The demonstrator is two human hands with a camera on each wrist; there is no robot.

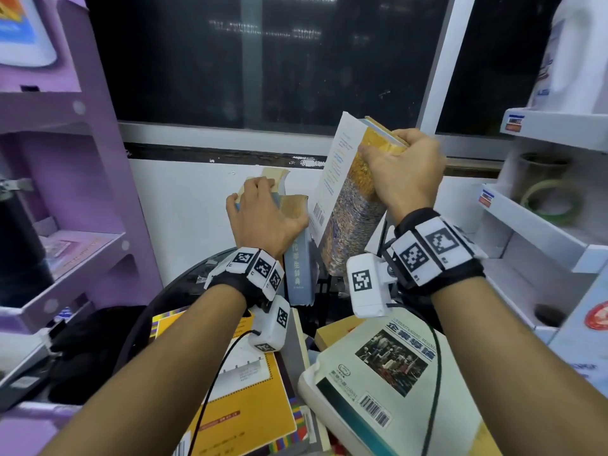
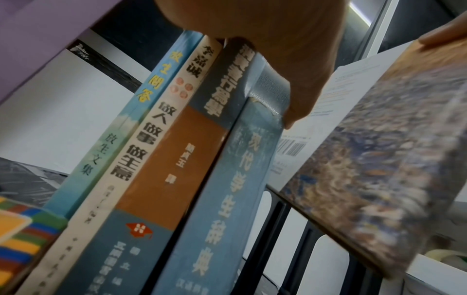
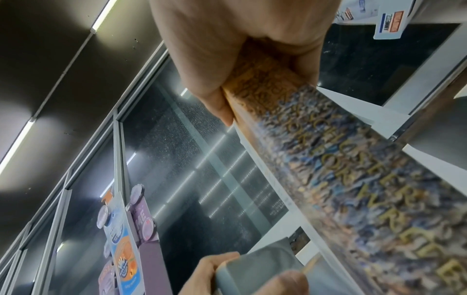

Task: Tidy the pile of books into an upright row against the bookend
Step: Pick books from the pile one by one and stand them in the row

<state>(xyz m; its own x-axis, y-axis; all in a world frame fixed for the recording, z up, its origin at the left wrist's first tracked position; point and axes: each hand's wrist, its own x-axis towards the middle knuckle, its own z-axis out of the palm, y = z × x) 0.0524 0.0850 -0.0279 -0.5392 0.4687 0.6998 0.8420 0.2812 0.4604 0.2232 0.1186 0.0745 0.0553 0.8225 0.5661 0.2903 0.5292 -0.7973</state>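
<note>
Books (image 2: 161, 159) already standing form an upright row of four spines at the back of the round dark table (image 1: 184, 284); in the head view the left hand (image 1: 263, 218) covers most of the row, so only the blue dictionary spine (image 1: 297, 274) at its right end is readable there. The black bookend (image 2: 285, 239) shows in the left wrist view as dark bars just right of the row; its base and its contact with the dictionary are hidden. The left hand is curled over the tops of the row, thumb down the right face of the dictionary, gripping it.

The right hand (image 1: 401, 172) grips the top of a thick book with a painted cover (image 1: 348, 205), thumb on the spine and fingers wrapped over the far side. This book is held clear of the table, tilted with its top leaning right, just right of the row and above the bookend. Its spine lettering is blurred in the right wrist view.

Nearer the person, a yellow book (image 1: 250, 390) and a pale green book (image 1: 388, 373) lie flat in the pile, cut off by the lower frame edge.
</note>
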